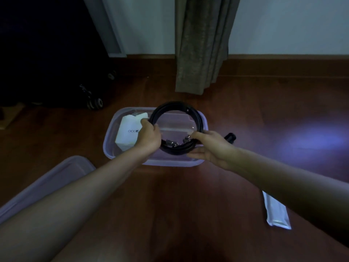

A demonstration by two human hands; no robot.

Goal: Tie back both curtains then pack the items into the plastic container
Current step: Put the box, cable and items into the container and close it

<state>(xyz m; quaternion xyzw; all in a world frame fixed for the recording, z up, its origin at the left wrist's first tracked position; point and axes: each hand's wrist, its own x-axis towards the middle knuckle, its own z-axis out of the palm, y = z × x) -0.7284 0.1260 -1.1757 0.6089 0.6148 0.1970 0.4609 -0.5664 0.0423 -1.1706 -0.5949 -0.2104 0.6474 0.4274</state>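
A black coiled cable (pixel 171 108) with metal connectors at its near side hangs as a ring just above the clear plastic container (pixel 202 120) on the wooden floor. My left hand (pixel 148 136) grips the coil's left side, and my right hand (pixel 209 146) holds its right and near side. Inside the container, at the left, lies a white box (pixel 128 133) with printed lettering. A brown curtain (pixel 202 44) hangs down to the floor behind the container, gathered into a narrow bundle.
The container's clear lid (pixel 47 186) lies on the floor at the near left. A lit black flashlight (pixel 230 138) lies right of the container, casting a bluish spot on the floor. A white packet (pixel 276 210) lies at the near right. Dark wheeled luggage (pixel 56 72) stands at the far left.
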